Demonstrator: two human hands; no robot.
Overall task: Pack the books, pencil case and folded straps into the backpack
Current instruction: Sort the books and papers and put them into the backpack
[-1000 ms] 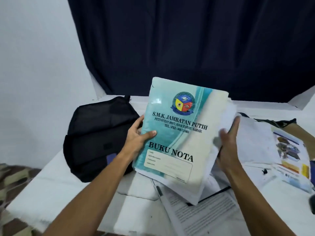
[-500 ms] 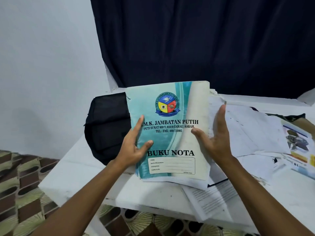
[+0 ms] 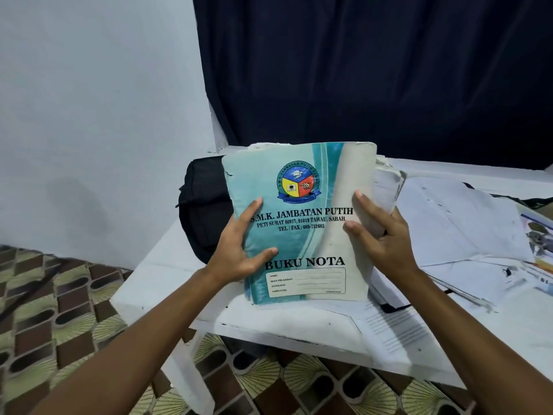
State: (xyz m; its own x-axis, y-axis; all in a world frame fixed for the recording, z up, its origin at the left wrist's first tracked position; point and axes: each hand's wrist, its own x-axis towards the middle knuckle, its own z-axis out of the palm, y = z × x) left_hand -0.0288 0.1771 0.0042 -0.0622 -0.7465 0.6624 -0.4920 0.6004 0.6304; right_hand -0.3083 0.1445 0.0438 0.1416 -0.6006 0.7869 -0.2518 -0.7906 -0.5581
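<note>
I've got the stack of books [image 3: 302, 223] stood upright on its bottom edge on the white table [image 3: 167, 265], the teal "BUKU NOTA" cover facing me, and I'm squaring it up — this reads to me as the gather-and-align step before anything goes into the bag. My left hand [image 3: 239, 250] grips the left edge, thumb across the cover and fingers curled behind; my right hand [image 3: 380, 238] clamps the right edge, thumb and a finger on the front, the rest wrapped round the ragged white pages [image 3: 389, 187] that fan out behind the cover. The black backpack [image 3: 203, 211] lies just behind and to the left of the stack, partly hidden by it, and I can't tell from here whether its opening is unzipped. Loose papers [image 3: 460, 223] spread over the table to my right. Next, I judge, one hand has to let go to hold the bag's mouth open while the other tips the stack in spine-first. Compared with half a second ago, my right hand has gone from a flat palm against the edge to a proper grasp, and the stack stands straighter, its pages more even at the top
</note>
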